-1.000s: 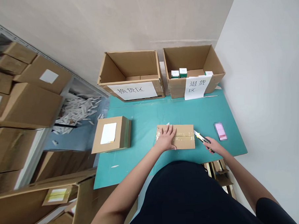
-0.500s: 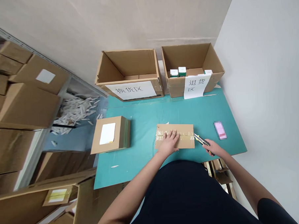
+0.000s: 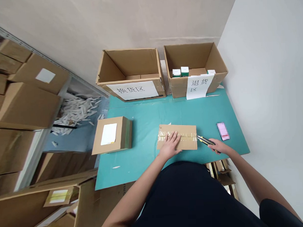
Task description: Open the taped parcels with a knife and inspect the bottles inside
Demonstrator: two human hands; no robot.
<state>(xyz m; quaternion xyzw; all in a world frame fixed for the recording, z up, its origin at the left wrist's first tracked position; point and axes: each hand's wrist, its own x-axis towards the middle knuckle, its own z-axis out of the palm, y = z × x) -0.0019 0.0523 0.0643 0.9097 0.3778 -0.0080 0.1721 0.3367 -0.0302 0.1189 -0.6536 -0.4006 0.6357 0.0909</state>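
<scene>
A small cardboard box (image 3: 189,144) sealed with clear tape lies in front of me on the green tabletop (image 3: 146,115). My left hand (image 3: 170,146) rests on its top with the fingers spread over the tape. To the right of the box, my right hand (image 3: 218,146) is closed around a black and yellow utility knife (image 3: 205,140). The knife's tip is at the box's right edge, level with the tape seam; whether it touches is too small to tell.
Two open cartons with paper signs, a left one (image 3: 130,91) and a right one (image 3: 178,89), stand at the back. The right carton holds small green-white boxes (image 3: 184,71). A labelled box (image 3: 122,133) sits left, a phone (image 3: 223,131) right. Stacked cartons (image 3: 25,105) fill the left side.
My right hand has shifted slightly right and up, and the knife lies at a flatter angle. My left hand stays on the box.
</scene>
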